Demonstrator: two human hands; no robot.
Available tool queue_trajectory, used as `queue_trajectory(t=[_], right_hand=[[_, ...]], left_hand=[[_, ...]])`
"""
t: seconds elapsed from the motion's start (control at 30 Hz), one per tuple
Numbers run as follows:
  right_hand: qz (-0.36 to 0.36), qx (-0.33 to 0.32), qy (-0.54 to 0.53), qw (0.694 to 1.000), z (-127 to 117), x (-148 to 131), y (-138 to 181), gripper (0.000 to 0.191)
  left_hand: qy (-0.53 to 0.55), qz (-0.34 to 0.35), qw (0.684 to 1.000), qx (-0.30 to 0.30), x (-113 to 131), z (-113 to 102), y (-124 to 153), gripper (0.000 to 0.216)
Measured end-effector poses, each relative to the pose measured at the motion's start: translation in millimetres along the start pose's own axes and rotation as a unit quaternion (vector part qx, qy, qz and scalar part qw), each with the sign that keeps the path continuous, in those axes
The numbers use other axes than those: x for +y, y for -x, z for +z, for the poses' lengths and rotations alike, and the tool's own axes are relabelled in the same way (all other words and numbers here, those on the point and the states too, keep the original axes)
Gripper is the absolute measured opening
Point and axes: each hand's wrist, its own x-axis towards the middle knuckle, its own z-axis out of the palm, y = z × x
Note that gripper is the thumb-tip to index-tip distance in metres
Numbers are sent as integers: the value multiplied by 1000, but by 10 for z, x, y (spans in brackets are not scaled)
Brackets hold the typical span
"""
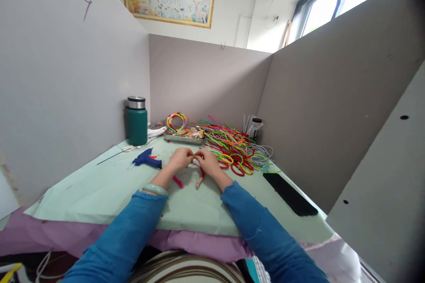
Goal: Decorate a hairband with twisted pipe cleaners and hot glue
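Observation:
My left hand (182, 158) and my right hand (206, 162) meet at the fingertips over the middle of the table. Both are closed in a pinch on what looks like a headband wrapped in fuzzy pipe cleaner. Its pink end (178, 181) shows below my left hand. A red and pale pink end (199, 179) comes out beneath my right wrist. My fingers hide most of the piece between. To the left of my left hand lies a blue glue gun (148, 158). Loose pipe cleaners (229, 138) in many colours are heaped beyond my right hand.
A green bottle (137, 121) stands at the back left. A metal tray (184, 138) holds small pieces, with a colourful ring-shaped headband (177, 122) at it. A black slab (290, 194) lies at right. Partition walls (209, 77) enclose the table.

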Motion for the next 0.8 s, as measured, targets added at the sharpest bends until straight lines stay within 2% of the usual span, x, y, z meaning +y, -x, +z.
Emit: queue_trajectory(t=[0.13,0.3,0.43,0.6,0.8], right_hand=[[-17,0,63,998,-21,-11,14,12],[-9,2,68,998,-39,-24,14,12],[18,12,30,999,-33,-28,2,12],[64,35,-74,995,3,3,-26,10],[79,46,-135,987,22,31,-37,11]], left_hand=[[-49,21,998,15,-14,1,-6,16],[6,4,1000,1,-27,3,-19,18],[91,-37,995,-32,-20,8,-25,19],[208,-69,974,-52,2,14,-7,19],[214,-75,973,-43,34,4,15,15]])
